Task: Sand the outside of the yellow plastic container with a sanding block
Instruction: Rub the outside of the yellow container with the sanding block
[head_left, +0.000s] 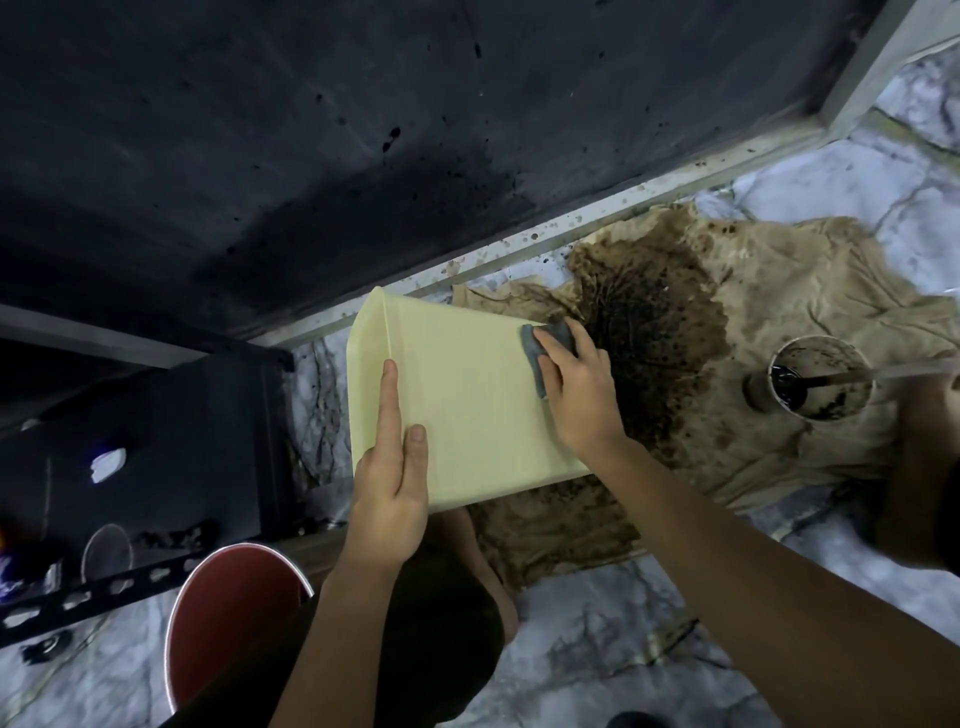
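container: yellow plastic container (467, 415) held up off the floor, tipped over a stained brown cloth (753, 322); one broad outer wall faces up. Looks propped near the person's knee, contact hidden.
left hand: left hand (389, 499) steadies the near end of the wall. Index finger lies straight along the ridge, thumb flat on the face. Grip not closed round anything, just pressing.
right hand: right hand (576, 395) at the far right edge of the upturned wall, fingers curled over the grey sanding block (543, 348), grip closed on it.
block contact: block sits on the wall's far corner, partly past the edge. Looks flat on the surface, can't confirm pressure.
step: mid-sanding of this wall, my read. Surface looks evenly matt, can't tell how much is actually abraded.
next move: drag the block back across the face toward the left hand, even pressure, left hand bracing so the container doesn't skate. Then rotate to the next wall.
risk: block hanging over the edge could roll off or round the corner.
nearby: open paint tub (818, 379) with a stick in it sits on the cloth's right side; red bucket (234, 618) on the marble floor (597, 649) by the person's left leg; dark painted panel (260, 130) beyond.
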